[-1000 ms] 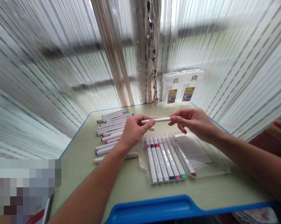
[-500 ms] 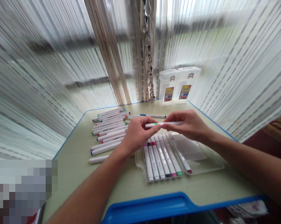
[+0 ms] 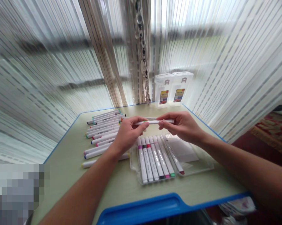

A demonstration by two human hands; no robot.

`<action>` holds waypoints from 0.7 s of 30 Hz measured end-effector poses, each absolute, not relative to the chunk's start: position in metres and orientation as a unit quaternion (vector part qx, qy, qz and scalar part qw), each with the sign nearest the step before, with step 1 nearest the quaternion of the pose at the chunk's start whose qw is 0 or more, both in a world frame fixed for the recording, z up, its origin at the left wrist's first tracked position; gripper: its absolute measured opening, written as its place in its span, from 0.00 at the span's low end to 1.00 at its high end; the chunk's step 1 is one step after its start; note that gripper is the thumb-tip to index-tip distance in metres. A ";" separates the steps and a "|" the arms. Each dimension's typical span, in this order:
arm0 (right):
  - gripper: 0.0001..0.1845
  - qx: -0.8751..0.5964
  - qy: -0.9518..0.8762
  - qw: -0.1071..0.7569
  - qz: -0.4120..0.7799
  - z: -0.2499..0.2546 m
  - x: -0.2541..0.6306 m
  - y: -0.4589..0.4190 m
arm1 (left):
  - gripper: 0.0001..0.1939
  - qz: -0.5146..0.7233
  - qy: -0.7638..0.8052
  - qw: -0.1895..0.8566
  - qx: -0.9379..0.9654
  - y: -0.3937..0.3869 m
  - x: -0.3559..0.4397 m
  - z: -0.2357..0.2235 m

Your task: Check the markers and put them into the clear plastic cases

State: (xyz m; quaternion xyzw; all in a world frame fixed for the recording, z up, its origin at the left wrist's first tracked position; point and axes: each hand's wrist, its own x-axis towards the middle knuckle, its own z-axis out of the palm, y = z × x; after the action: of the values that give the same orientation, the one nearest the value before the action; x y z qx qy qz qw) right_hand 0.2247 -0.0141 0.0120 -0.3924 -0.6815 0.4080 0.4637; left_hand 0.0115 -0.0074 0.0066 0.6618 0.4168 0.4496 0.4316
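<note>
A white marker (image 3: 154, 122) with a green band is held level above the table between my two hands. My left hand (image 3: 133, 126) pinches its left end, by the green band. The fingers of my right hand (image 3: 178, 122) close on its right end. Below them lies an open clear plastic case (image 3: 203, 167) with a row of white markers (image 3: 152, 161) in its left half. A marker with a dark red end (image 3: 176, 157) rests at a slant beside that row. Left of my left hand, many white markers (image 3: 105, 128) lie side by side on the table.
Two upright translucent boxes (image 3: 163, 86) with labels stand at the table's back edge. A string curtain (image 3: 61, 62) hangs behind and around the table (image 3: 63, 175), with a beaded strand (image 3: 144, 59) in the middle. A blue tray edge (image 3: 141, 206) runs along the front.
Both hands still hold the marker. My right hand has slid outward along it, so more of its middle shows. The whole view has shifted slightly.
</note>
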 end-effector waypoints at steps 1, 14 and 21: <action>0.17 -0.388 -0.676 0.468 0.417 0.012 0.224 -0.014 | 0.14 0.454 0.418 0.435 0.656 -0.007 0.010 0.007; 0.20 -0.341 -0.660 0.474 0.473 0.011 0.227 -0.018 | 0.14 0.477 0.422 0.446 0.629 -0.002 0.002 0.009; 0.18 -0.323 -0.629 0.511 0.489 0.009 0.229 -0.009 | 0.14 0.476 0.409 0.465 0.625 -0.001 0.001 0.008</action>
State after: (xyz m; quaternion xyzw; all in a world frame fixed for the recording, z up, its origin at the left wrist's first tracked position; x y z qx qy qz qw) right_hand 0.2290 -0.0092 0.0087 -0.3234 -0.6286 0.4894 0.5106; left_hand 0.0007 -0.0007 0.0082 0.6245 0.4086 0.4760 0.4653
